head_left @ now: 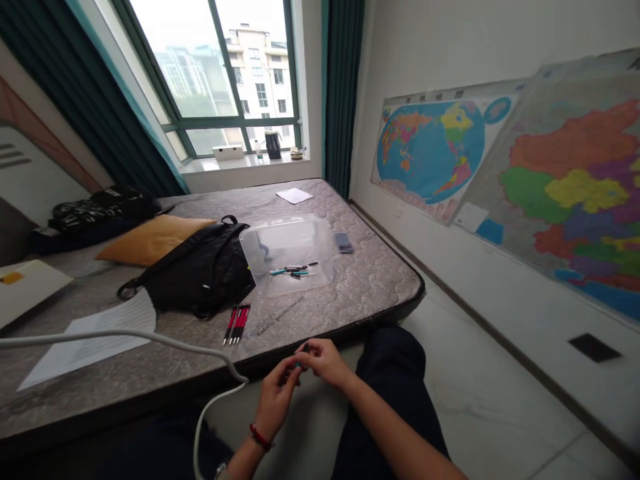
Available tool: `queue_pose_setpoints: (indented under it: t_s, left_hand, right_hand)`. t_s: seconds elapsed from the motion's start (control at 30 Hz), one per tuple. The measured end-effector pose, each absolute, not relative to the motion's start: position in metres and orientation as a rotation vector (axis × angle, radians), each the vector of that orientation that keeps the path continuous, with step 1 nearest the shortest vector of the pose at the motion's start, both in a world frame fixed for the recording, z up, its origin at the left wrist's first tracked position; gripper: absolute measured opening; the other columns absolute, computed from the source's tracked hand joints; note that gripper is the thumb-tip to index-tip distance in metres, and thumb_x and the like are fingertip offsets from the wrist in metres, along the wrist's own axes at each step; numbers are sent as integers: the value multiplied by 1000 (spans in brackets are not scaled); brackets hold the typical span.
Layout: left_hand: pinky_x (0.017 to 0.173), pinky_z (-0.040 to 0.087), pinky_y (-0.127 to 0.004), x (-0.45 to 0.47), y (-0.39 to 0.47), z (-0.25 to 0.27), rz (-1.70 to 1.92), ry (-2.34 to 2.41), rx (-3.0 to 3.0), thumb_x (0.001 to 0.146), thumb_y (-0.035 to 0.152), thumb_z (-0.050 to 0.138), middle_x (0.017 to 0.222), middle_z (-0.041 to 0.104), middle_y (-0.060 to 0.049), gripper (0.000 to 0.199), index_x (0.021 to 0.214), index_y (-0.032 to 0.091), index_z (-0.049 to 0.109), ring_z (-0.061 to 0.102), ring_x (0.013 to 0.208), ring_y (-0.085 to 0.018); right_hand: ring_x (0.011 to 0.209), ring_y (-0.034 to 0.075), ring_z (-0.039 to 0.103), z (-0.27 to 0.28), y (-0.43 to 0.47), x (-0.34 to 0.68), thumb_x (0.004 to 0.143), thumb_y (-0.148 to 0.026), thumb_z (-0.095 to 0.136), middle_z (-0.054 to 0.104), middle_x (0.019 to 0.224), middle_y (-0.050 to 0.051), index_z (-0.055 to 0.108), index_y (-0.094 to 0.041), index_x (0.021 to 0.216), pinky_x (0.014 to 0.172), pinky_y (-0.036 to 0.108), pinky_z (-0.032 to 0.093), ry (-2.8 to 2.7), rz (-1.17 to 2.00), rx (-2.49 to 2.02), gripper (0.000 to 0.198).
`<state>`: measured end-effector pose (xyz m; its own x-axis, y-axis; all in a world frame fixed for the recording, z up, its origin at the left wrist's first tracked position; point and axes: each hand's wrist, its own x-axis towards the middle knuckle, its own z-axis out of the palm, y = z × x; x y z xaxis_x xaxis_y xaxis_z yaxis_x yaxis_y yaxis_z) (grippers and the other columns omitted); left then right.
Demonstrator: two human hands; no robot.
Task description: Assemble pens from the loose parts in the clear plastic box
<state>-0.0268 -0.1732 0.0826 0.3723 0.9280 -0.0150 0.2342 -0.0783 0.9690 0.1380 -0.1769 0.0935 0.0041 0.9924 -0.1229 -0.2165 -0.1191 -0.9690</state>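
Both of my hands meet in front of the mattress edge, fingers pinched together around small pen parts. My left hand (277,390), with a red band on its wrist, is closed on a piece that shows a little teal; most of it is hidden by the fingers. Closed beside it, my right hand (324,362) pinches a small black piece (306,347). Beyond them, a clear plastic bin (255,263) holds several black and teal pen parts (295,271). Several red and black pens (237,324) lie side by side on the mattress, left of the bin.
On the mattress (370,287) lie a black backpack (205,270), an orange pillow (155,240), a printed sheet (110,327), a white paper (294,195) and a blurred dark flat object (343,243). A white cable (150,337) crosses the near left, close to my left forearm.
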Motion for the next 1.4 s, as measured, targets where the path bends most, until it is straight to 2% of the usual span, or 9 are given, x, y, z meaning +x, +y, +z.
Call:
queue_pose_setpoints:
  t_s: [0.2, 0.43, 0.63, 0.8, 0.9, 1.03, 1.1, 1.27, 1.4]
  left_hand:
    - [69, 54, -34, -17, -206, 78, 832, 1128, 1618, 88, 52, 56, 79, 70, -4, 38, 106, 21, 70, 65, 71, -21]
    - [69, 55, -33, -1, -218, 91, 882, 1057, 1476, 87, 50, 59, 90, 69, -6, 38, 110, 19, 64, 64, 71, -18]
    - [71, 54, -33, 4, -223, 116, 837, 980, 1534, 87, 49, 60, 85, 69, -5, 36, 105, 19, 65, 64, 71, -18]
    - [69, 53, -31, -3, -220, 123, 829, 926, 1532, 86, 46, 62, 79, 68, -4, 30, 98, 18, 67, 63, 70, -17]
    - [66, 52, -28, -10, -211, 122, 884, 914, 1483, 85, 45, 65, 78, 68, -4, 30, 97, 17, 68, 61, 67, -15]
    - [66, 52, -27, -20, -189, 116, 892, 906, 1407, 86, 42, 65, 84, 70, -5, 33, 107, 17, 66, 61, 67, -14]
    - [67, 52, -27, -24, -176, 110, 867, 923, 1390, 86, 41, 65, 84, 70, -5, 33, 108, 17, 66, 61, 68, -15]
    - [71, 55, -30, -25, -141, 100, 830, 987, 1378, 82, 41, 69, 89, 72, -6, 32, 103, 17, 68, 65, 72, -17]
    - [69, 55, -29, -20, -108, 94, 849, 1035, 1398, 81, 42, 69, 82, 71, -4, 31, 98, 17, 68, 65, 69, -16]
  right_hand:
    - [47, 8, 43, 82, -201, 135, 64, -45, 84, 54, 53, -5, 59, -17, 66, 45, 19, 30, -941, 1254, -1163, 38]
    - [45, 6, 37, 99, -226, 150, 81, -51, 69, 59, 64, -3, 67, -17, 116, 43, 19, 27, -1003, 1399, -984, 49]
    - [46, 6, 33, 115, -239, 161, 78, -50, 72, 53, 58, -4, 71, -15, 92, 43, 20, 24, -1010, 1288, -1023, 37]
    - [49, 7, 34, 115, -230, 158, 66, -47, 82, 46, 53, -7, 60, -17, 72, 47, 20, 26, -1048, 1160, -1158, 38]
    - [50, 7, 34, 120, -217, 152, 65, -49, 83, 44, 54, -8, 64, -16, 84, 48, 20, 27, -1095, 1184, -1172, 43]
    - [52, 8, 40, 129, -197, 146, 80, -55, 68, 54, 65, -5, 63, -17, 118, 49, 21, 30, -1178, 1405, -1043, 54]
    - [52, 8, 42, 128, -184, 146, 82, -57, 64, 58, 69, -2, 65, -16, 113, 49, 21, 31, -1213, 1461, -1036, 51]
    - [52, 8, 40, 108, -140, 149, 68, -52, 80, 50, 57, -5, 64, -15, 77, 48, 21, 28, -1225, 1302, -1268, 42]
    - [53, 8, 40, 97, -105, 156, 71, -51, 77, 50, 58, -6, 68, -15, 93, 50, 21, 30, -1279, 1345, -1223, 43]
